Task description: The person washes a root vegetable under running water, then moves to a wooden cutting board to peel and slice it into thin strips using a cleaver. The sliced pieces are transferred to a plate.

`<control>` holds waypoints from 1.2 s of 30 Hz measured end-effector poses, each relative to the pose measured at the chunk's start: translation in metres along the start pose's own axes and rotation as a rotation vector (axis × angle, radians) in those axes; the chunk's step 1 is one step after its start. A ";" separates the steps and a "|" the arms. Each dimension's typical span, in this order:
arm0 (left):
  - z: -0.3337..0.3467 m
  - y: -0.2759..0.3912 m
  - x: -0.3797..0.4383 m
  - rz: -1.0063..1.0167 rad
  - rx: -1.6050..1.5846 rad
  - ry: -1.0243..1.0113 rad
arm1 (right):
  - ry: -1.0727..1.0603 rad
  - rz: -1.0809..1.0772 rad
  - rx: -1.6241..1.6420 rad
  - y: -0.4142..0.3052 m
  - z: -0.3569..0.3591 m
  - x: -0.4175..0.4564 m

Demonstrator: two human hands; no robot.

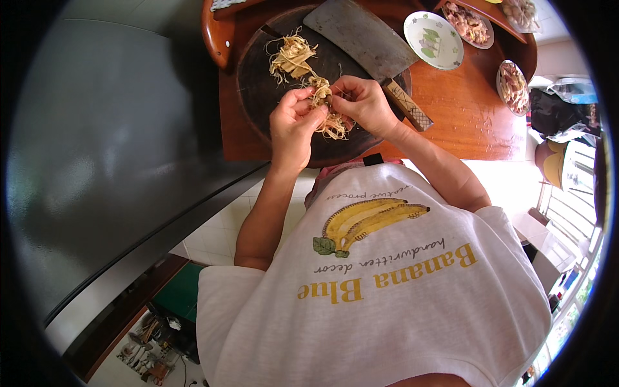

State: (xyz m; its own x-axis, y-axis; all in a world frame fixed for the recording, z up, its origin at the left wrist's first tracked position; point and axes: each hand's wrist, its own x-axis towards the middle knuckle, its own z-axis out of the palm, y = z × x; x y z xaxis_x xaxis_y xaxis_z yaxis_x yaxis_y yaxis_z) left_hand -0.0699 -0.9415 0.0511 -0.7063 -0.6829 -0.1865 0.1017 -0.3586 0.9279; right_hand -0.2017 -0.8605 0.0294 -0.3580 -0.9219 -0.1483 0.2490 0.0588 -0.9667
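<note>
Over a round dark wooden chopping block [254, 92], my left hand [294, 126] pinches a knotted clump of pale yellow dried plant strands [319, 89] between thumb and fingers. My right hand [366, 105] grips the same clump from the other side with its fingertips. Loose stringy ends [337, 128] hang below the fingers. A second, larger bunch of these strands [292, 54] rests on the block beyond my left hand, and a thin stretch of strands seems to join the two. Beyond my right hand, a broad cleaver [358, 36] lies across the block, its wooden handle [408, 104] pointing toward my right forearm.
On the brown wooden table [464, 126] stands a white plate with a leaf pattern [442, 31]. Farther right are one plate of cut raw meat [466, 24] and another plate of meat [513, 87]. A large dark grey glossy surface [111, 145] borders the left.
</note>
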 end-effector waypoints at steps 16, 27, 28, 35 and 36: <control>-0.013 -0.015 -0.001 0.543 0.713 0.137 | -0.001 0.169 0.566 0.008 -0.017 0.007; -0.043 0.011 0.012 0.208 -0.181 0.281 | 0.180 0.026 0.392 -0.004 -0.041 -0.003; -0.044 0.013 0.012 0.204 -0.202 0.287 | 0.194 0.020 0.373 -0.005 -0.045 -0.005; -0.046 0.018 0.009 0.227 -0.144 0.285 | 0.177 0.030 0.090 -0.010 -0.053 -0.009; -0.044 0.017 0.009 0.206 -0.142 0.247 | 0.145 0.038 0.036 -0.008 -0.051 -0.008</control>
State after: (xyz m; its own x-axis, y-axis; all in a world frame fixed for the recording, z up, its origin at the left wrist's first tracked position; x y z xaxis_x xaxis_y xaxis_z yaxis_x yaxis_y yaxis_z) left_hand -0.0435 -0.9816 0.0515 -0.4720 -0.8771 -0.0886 0.3333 -0.2705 0.9032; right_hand -0.2469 -0.8340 0.0282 -0.4733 -0.8542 -0.2153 0.2956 0.0762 -0.9523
